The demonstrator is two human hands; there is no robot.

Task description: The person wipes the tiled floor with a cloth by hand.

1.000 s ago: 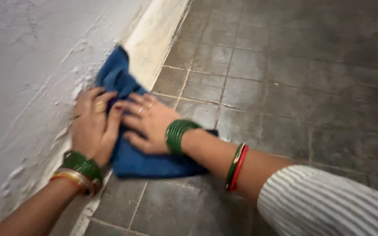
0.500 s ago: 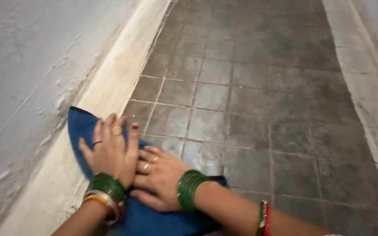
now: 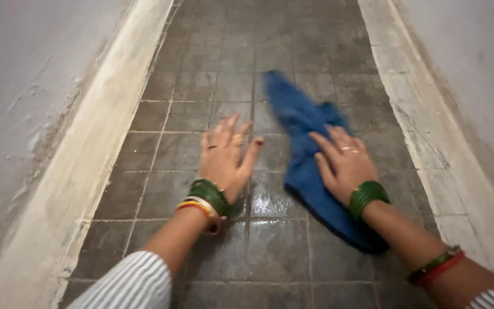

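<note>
Blue cloth [image 3: 310, 166] lying under right hand [image 3: 344, 163], fingers spread flat; left hand [image 3: 224, 157] pressing wet tiles [image 3: 275, 246], fingers spread.

Blue cloth [image 3: 310, 149], crumpled and stretched lengthwise on the wet dark tiled floor [image 3: 281, 252]. Far end blurred, near end bunched and dark. Pressed flat near its middle under the right hand [image 3: 344, 163], nearer the right-hand kerb.

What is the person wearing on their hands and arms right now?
Left hand: rings on two fingers, dark-painted nails, a stack of green bangles plus gold, red and pale ones at the wrist, striped white sleeve. Right hand: rings, a green bangle stack, a green and a red bangle farther up the forearm, striped cuff.
</note>
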